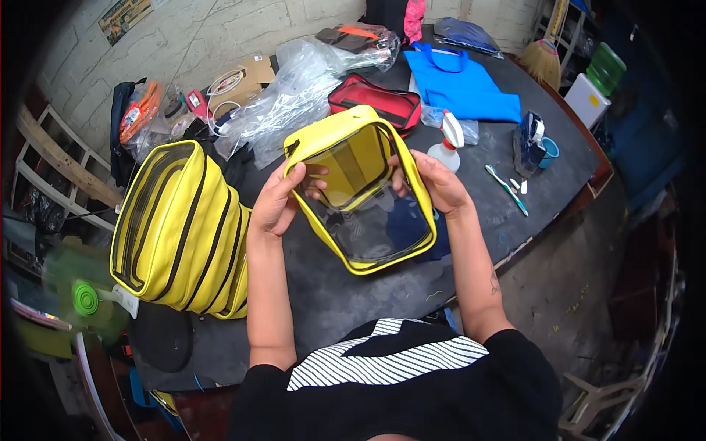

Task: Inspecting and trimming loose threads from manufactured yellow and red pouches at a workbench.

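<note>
Between my two hands is a yellow case [425, 213] with a clear plastic window, tilted above the dark table. My left hand [276, 197] grips its left rim, the thumb outside and the fingers seen through the clear plastic. My right hand [443, 182] closes on the opposite rim in the same way, its fingertips behind the window. To the left of my left forearm, several matching yellow cases [180, 228] stand nested in a leaning stack. Something dark blue shows through the lower part of the window.
Behind the case lie a red mesh-topped case [375, 103], crumpled clear plastic [283, 92] and a blue tote bag [467, 84]. A white spray bottle [446, 143] stands right of it. Farther right are a green-and-white brush [507, 189], small white pieces and a blue cup [548, 153].
</note>
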`<action>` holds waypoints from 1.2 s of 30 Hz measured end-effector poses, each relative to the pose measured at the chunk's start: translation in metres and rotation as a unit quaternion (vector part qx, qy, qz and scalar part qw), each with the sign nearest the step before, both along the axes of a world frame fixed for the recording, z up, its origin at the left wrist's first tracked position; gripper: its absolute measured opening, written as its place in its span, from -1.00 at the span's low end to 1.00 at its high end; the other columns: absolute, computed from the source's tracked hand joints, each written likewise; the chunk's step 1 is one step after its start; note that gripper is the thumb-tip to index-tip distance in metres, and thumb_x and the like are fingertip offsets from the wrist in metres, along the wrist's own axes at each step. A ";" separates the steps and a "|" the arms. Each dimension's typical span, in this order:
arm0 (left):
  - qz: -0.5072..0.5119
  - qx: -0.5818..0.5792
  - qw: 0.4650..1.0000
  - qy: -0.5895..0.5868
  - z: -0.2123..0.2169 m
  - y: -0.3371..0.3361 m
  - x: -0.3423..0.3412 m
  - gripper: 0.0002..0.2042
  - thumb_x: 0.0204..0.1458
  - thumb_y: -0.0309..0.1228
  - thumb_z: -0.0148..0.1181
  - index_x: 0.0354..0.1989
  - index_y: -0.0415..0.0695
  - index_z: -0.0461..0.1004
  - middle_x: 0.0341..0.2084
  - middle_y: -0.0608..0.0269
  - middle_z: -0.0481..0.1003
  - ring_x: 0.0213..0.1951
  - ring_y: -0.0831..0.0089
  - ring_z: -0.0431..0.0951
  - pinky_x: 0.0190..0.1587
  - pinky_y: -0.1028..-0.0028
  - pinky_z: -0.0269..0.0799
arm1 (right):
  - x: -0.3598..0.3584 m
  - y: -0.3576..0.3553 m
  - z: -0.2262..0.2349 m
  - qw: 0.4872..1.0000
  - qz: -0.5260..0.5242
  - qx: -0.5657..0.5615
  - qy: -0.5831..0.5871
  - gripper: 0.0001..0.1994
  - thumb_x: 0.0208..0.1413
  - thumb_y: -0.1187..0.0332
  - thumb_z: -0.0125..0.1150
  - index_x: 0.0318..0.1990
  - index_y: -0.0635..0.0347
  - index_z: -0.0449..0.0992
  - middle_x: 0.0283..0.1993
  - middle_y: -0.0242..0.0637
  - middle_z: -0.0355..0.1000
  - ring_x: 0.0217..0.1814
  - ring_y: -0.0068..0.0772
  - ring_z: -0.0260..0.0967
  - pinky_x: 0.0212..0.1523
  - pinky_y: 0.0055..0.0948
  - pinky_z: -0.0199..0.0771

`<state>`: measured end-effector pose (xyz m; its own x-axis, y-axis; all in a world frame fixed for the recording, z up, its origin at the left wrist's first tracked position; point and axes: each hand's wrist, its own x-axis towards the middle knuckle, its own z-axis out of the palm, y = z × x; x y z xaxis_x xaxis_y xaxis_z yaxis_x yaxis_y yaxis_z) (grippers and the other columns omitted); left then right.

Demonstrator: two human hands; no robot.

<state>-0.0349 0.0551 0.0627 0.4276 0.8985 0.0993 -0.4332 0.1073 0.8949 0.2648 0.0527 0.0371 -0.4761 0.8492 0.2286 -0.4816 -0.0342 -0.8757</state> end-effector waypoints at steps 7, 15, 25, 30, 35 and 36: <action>-0.027 -0.031 0.998 -0.038 0.007 0.008 0.010 -0.54 0.22 -0.09 -0.02 0.09 -0.23 0.34 -0.13 0.11 0.49 -0.22 0.42 0.51 -0.15 0.44 0.45 | 0.010 0.007 0.004 0.999 -0.016 0.014 -0.028 -0.56 0.24 0.10 0.03 0.08 0.29 0.33 -0.27 -0.26 0.44 -0.25 -0.50 0.42 -0.21 -0.58 0.42; 0.141 0.228 0.949 0.167 0.016 -0.011 0.034 -0.73 0.07 -0.45 0.15 -0.11 -0.37 0.51 -0.14 0.19 0.43 -0.08 0.44 0.42 0.05 0.52 0.24 | 0.010 -0.002 0.015 0.988 -0.125 0.079 -0.049 -0.58 0.19 0.09 0.11 -0.02 0.29 0.40 -0.15 -0.32 0.45 -0.14 -0.57 0.39 -0.08 -0.60 0.35; 0.237 0.406 0.812 0.345 0.028 -0.011 0.047 -0.73 0.13 -0.43 0.07 -0.60 -0.29 0.37 -0.70 0.25 0.30 -0.62 0.42 0.28 -0.45 0.46 0.20 | -0.030 -0.052 0.066 0.619 -0.475 0.435 -0.449 -0.48 -0.28 0.53 0.38 -0.03 0.18 0.42 -0.01 -0.18 0.25 0.02 -0.19 0.30 0.04 -0.37 0.32; 0.126 0.616 0.711 0.316 0.028 0.001 0.067 -0.89 -0.08 -0.50 0.14 -0.59 -0.25 0.45 -0.64 0.16 0.37 -0.56 0.20 0.36 -0.42 0.32 0.25 | -0.051 -0.053 0.035 0.792 -0.334 0.355 -0.369 -0.61 -0.19 0.62 0.30 -0.11 0.26 0.43 -0.11 -0.20 0.26 -0.25 -0.35 0.35 -0.23 -0.45 0.40; 0.203 0.654 0.645 0.339 0.001 -0.008 0.065 -0.94 -0.18 -0.50 0.25 -0.52 -0.16 0.49 -0.53 0.23 0.42 -0.49 0.26 0.40 -0.30 0.30 0.28 | -0.053 -0.049 -0.005 0.816 -0.342 0.340 -0.318 -0.84 -0.11 0.65 0.23 -0.33 0.36 0.43 -0.31 -0.23 0.31 -0.40 -0.40 0.34 -0.39 -0.52 0.36; 0.256 0.658 0.617 0.347 0.002 -0.012 0.067 -0.92 -0.20 -0.48 0.28 -0.52 -0.14 0.50 -0.51 0.26 0.42 -0.41 0.27 0.40 -0.25 0.27 0.27 | -0.052 -0.050 -0.005 0.818 -0.341 0.337 -0.317 -0.87 -0.10 0.65 0.23 -0.36 0.37 0.43 -0.35 -0.23 0.31 -0.40 -0.39 0.35 -0.39 -0.50 0.36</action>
<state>0.0321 0.0435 0.0643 0.4715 0.2699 0.8395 0.4283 -0.9023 0.0495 0.2124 0.0032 0.0318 -0.1484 0.7494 0.6453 0.3706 0.6471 -0.6663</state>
